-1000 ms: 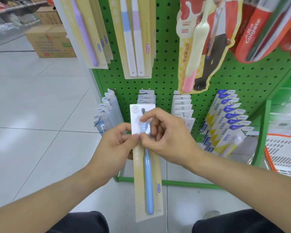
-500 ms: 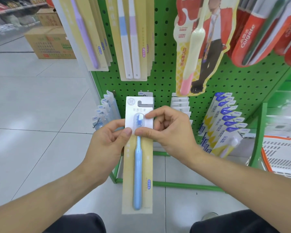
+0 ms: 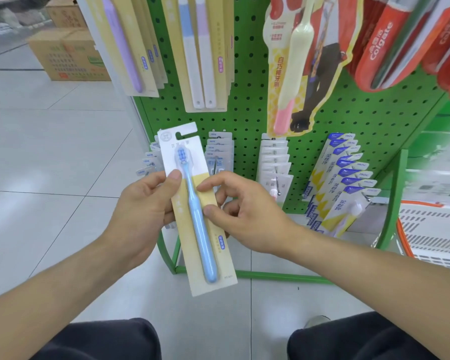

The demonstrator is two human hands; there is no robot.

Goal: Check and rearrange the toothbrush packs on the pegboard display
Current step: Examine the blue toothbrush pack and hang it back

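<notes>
A blue toothbrush pack (image 3: 200, 237) on a cream and white card is held in front of the green pegboard (image 3: 247, 81), clear of every peg and tilted with its top to the left. My left hand (image 3: 146, 211) grips its left edge, thumb on the front. My right hand (image 3: 244, 216) pinches the right edge with thumb and forefinger. Behind the pack, rows of small packs (image 3: 220, 154) hang on the lower pegs. Long cream packs (image 3: 200, 53) hang above.
Blue and yellow packs (image 3: 340, 183) fill the lower right pegs. Red Colgate packs (image 3: 390, 40) hang at the top right. A white and orange basket (image 3: 437, 232) stands at the right. Cardboard boxes (image 3: 68, 55) sit on the tiled floor at the far left.
The pack has come off the lower peg, risen toward me and tilted left. My hands have slid down from its white top to the middle of the card.
</notes>
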